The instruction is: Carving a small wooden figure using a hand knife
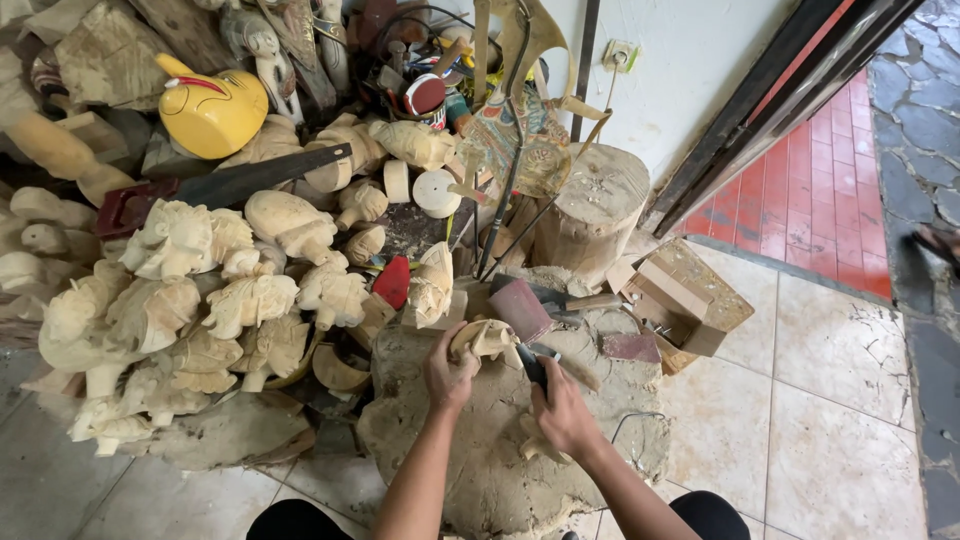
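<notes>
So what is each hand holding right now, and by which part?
Left hand grips the pale carved wooden piece at its near, lower end. Right hand holds a dark-handled carving tool by the handle, tip at the carving.

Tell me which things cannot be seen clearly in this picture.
- Head view: the tool tip, hidden behind the carved wooden piece.
- The right hand covers most of the tool's handle.
- The left hand covers the piece's lower part.
- The cardboard box contents: too small.

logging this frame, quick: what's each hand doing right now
Left hand: closed on the pale carved wooden piece, steadying it on the stump.
Right hand: closed on a dark-handled carving tool, held against the piece.
</notes>
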